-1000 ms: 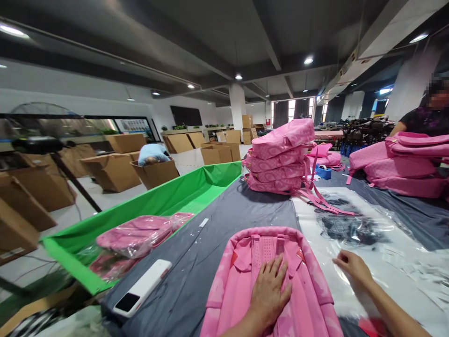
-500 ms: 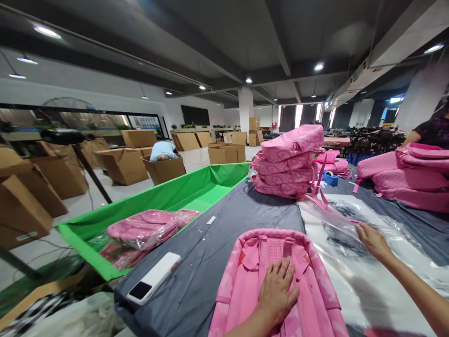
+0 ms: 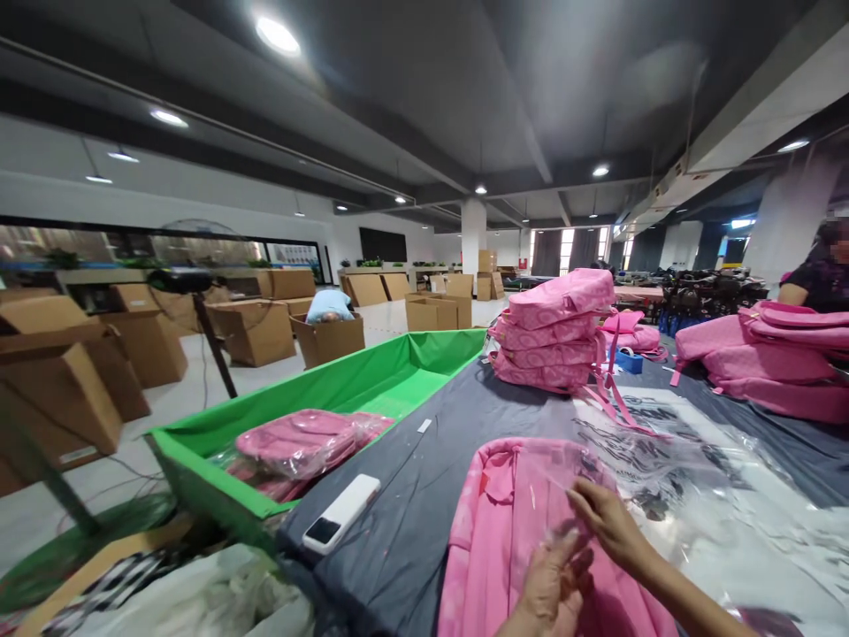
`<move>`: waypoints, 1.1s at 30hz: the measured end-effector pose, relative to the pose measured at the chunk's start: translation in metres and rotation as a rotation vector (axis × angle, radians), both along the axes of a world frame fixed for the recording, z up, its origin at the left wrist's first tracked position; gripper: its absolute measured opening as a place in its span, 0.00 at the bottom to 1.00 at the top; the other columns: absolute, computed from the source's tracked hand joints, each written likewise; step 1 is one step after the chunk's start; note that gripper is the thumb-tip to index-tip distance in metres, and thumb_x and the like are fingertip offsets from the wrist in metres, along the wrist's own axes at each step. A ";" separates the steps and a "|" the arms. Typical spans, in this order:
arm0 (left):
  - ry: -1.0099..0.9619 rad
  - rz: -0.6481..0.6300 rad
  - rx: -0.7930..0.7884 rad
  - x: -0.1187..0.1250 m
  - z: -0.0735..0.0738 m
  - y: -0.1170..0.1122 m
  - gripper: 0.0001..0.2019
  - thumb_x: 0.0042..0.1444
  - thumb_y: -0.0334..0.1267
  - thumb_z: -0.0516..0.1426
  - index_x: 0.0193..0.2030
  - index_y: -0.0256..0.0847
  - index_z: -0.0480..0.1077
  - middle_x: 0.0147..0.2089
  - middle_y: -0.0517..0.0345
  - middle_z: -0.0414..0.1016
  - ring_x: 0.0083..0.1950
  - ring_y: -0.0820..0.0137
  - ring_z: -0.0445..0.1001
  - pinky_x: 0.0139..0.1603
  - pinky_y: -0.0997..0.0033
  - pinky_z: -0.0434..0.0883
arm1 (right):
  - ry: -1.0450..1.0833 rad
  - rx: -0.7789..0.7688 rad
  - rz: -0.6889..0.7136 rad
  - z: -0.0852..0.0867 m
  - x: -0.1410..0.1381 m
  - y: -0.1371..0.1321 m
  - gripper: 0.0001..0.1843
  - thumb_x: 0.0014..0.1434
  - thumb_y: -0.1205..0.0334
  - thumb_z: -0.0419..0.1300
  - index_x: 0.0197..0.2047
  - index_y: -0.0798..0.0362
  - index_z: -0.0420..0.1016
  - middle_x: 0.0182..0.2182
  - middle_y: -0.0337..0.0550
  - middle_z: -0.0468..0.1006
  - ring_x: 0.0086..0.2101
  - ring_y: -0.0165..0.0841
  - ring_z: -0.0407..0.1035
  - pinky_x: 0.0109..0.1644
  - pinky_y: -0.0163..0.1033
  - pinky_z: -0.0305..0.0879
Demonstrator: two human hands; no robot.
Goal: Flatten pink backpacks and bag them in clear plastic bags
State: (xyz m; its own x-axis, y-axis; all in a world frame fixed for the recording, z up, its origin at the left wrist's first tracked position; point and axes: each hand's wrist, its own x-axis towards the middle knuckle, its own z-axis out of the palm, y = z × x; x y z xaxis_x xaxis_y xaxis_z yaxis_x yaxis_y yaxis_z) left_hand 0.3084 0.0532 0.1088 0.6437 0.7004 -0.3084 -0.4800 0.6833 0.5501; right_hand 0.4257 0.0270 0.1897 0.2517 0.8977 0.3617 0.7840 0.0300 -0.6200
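Note:
A pink backpack (image 3: 487, 522) lies on the dark-covered table in front of me, strap side up. Over its upper part hangs a clear plastic bag (image 3: 547, 482). My right hand (image 3: 610, 526) pinches the bag's edge above the backpack. Just below and to its left is my left hand (image 3: 554, 579), fingers curled at the bag's film and slightly blurred. More clear bags (image 3: 716, 513) lie flat on the table at the right. Behind them stands a stack of pink backpacks (image 3: 554, 341) with straps trailing down.
A green fabric-lined bin (image 3: 424, 354) along the table's left edge holds bagged pink backpacks (image 3: 302, 442). A white phone-like device (image 3: 345, 513) lies near that edge. More pink backpacks (image 3: 762, 363) and a blue tape dispenser (image 3: 627, 358) are at the right. A person (image 3: 330, 306) bends into a carton.
My right hand has brought the plastic bag left over the backpack. My left hand has lifted off the backpack's back panel and curled toward the bag. The view has shifted left.

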 end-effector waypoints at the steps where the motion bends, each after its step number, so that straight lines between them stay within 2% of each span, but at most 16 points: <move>1: 0.032 0.076 0.017 -0.007 0.000 -0.003 0.32 0.24 0.51 0.78 0.36 0.40 0.74 0.36 0.54 0.79 0.33 0.69 0.76 0.32 0.72 0.69 | 0.008 -0.006 0.001 -0.005 -0.005 -0.001 0.29 0.63 0.31 0.44 0.24 0.47 0.58 0.20 0.38 0.69 0.24 0.34 0.65 0.30 0.39 0.60; 3: 0.144 0.192 0.149 -0.025 0.002 -0.001 0.29 0.25 0.54 0.77 0.29 0.39 0.72 0.26 0.59 0.74 0.26 0.73 0.70 0.29 0.73 0.65 | 0.026 -0.009 -0.013 -0.011 -0.009 0.000 0.29 0.62 0.32 0.44 0.25 0.46 0.57 0.20 0.38 0.69 0.24 0.35 0.65 0.30 0.40 0.59; 6: 0.366 0.260 0.487 -0.057 0.006 0.013 0.28 0.34 0.60 0.72 0.20 0.39 0.66 0.18 0.64 0.65 0.22 0.75 0.63 0.27 0.73 0.61 | 0.056 0.001 -0.065 -0.013 0.001 0.010 0.28 0.62 0.32 0.40 0.26 0.45 0.55 0.18 0.39 0.68 0.23 0.36 0.64 0.31 0.41 0.59; 8: 0.599 0.277 0.714 -0.079 0.009 0.022 0.25 0.44 0.56 0.68 0.17 0.41 0.63 0.17 0.64 0.63 0.23 0.73 0.63 0.29 0.72 0.63 | 0.067 0.016 -0.096 -0.011 0.010 0.020 0.28 0.61 0.30 0.37 0.25 0.45 0.53 0.19 0.40 0.66 0.23 0.36 0.63 0.32 0.42 0.58; 9: 0.729 0.311 0.820 -0.088 0.010 0.023 0.20 0.49 0.51 0.66 0.19 0.41 0.66 0.20 0.62 0.66 0.26 0.70 0.67 0.32 0.70 0.67 | 0.068 0.020 -0.097 -0.010 0.014 0.026 0.29 0.59 0.28 0.38 0.24 0.45 0.52 0.19 0.40 0.65 0.23 0.36 0.62 0.31 0.42 0.57; 11: 0.974 0.411 1.044 -0.103 0.014 0.022 0.06 0.54 0.40 0.61 0.34 0.40 0.75 0.36 0.52 0.78 0.41 0.61 0.76 0.47 0.62 0.72 | 0.070 0.012 -0.058 -0.006 0.015 0.034 0.32 0.55 0.24 0.39 0.23 0.45 0.51 0.18 0.39 0.63 0.23 0.35 0.60 0.30 0.42 0.55; 12: 1.067 0.454 1.173 -0.107 0.017 0.019 0.12 0.54 0.35 0.60 0.46 0.40 0.76 0.49 0.48 0.79 0.53 0.56 0.75 0.57 0.57 0.71 | 0.073 0.001 -0.023 -0.003 0.012 0.036 0.33 0.54 0.22 0.40 0.22 0.45 0.51 0.19 0.38 0.62 0.23 0.34 0.59 0.29 0.41 0.54; 14: 1.166 0.457 1.448 -0.106 0.025 0.014 0.29 0.54 0.30 0.58 0.65 0.43 0.67 0.68 0.45 0.67 0.69 0.52 0.63 0.71 0.47 0.59 | 0.083 -0.031 0.059 0.002 0.001 0.036 0.35 0.54 0.21 0.41 0.23 0.46 0.53 0.20 0.38 0.64 0.24 0.33 0.60 0.29 0.40 0.57; 16: 1.202 0.380 1.624 -0.098 0.036 0.013 0.33 0.56 0.30 0.58 0.70 0.43 0.62 0.69 0.46 0.66 0.71 0.51 0.61 0.74 0.42 0.54 | 0.097 -0.074 0.125 0.008 -0.011 0.027 0.34 0.57 0.23 0.40 0.26 0.47 0.58 0.22 0.38 0.67 0.24 0.33 0.63 0.29 0.39 0.60; 19: 1.211 0.391 1.553 -0.085 0.049 0.026 0.20 0.62 0.30 0.54 0.60 0.43 0.72 0.53 0.49 0.79 0.56 0.56 0.74 0.66 0.46 0.65 | 0.075 -0.161 0.168 0.005 -0.020 -0.003 0.32 0.58 0.27 0.49 0.40 0.48 0.70 0.23 0.37 0.73 0.22 0.35 0.68 0.28 0.39 0.65; 22: 1.088 0.578 1.425 -0.082 0.054 0.037 0.11 0.65 0.32 0.52 0.44 0.42 0.77 0.41 0.51 0.80 0.45 0.61 0.78 0.52 0.58 0.74 | -0.195 -0.084 0.052 -0.021 -0.017 -0.050 0.36 0.50 0.35 0.64 0.56 0.47 0.71 0.40 0.50 0.83 0.34 0.45 0.78 0.36 0.46 0.74; 24: 0.943 0.706 1.439 -0.082 0.054 0.033 0.09 0.65 0.33 0.53 0.41 0.41 0.76 0.36 0.54 0.79 0.38 0.65 0.77 0.43 0.66 0.75 | -0.385 0.040 -0.058 -0.046 -0.019 -0.083 0.30 0.54 0.40 0.62 0.56 0.47 0.73 0.48 0.54 0.82 0.42 0.49 0.79 0.41 0.48 0.77; 27: 0.766 0.894 1.531 -0.080 0.057 0.009 0.10 0.63 0.29 0.52 0.42 0.41 0.75 0.32 0.58 0.77 0.32 0.70 0.76 0.35 0.72 0.73 | -0.516 0.180 -0.119 -0.071 -0.037 -0.118 0.28 0.61 0.41 0.59 0.59 0.48 0.70 0.49 0.52 0.82 0.45 0.47 0.79 0.43 0.46 0.79; 29: 0.677 0.975 1.636 -0.078 0.065 -0.010 0.11 0.62 0.26 0.52 0.43 0.41 0.74 0.30 0.60 0.76 0.29 0.71 0.74 0.32 0.73 0.71 | -0.548 0.253 -0.153 -0.074 -0.052 -0.128 0.33 0.62 0.40 0.59 0.63 0.53 0.65 0.51 0.52 0.81 0.47 0.44 0.79 0.46 0.44 0.78; 30: 0.639 0.990 1.697 -0.078 0.071 -0.017 0.11 0.62 0.26 0.52 0.43 0.41 0.74 0.29 0.61 0.75 0.28 0.71 0.73 0.31 0.74 0.71 | -0.553 0.274 -0.188 -0.073 -0.058 -0.130 0.32 0.64 0.41 0.58 0.63 0.54 0.65 0.50 0.52 0.81 0.46 0.43 0.79 0.46 0.43 0.78; 33: 0.576 1.044 1.813 -0.082 0.087 -0.023 0.10 0.63 0.27 0.52 0.44 0.41 0.73 0.27 0.62 0.73 0.25 0.72 0.71 0.27 0.75 0.68 | -0.524 0.222 -0.379 -0.071 -0.052 -0.134 0.21 0.67 0.46 0.51 0.51 0.50 0.75 0.42 0.48 0.84 0.36 0.41 0.80 0.38 0.43 0.78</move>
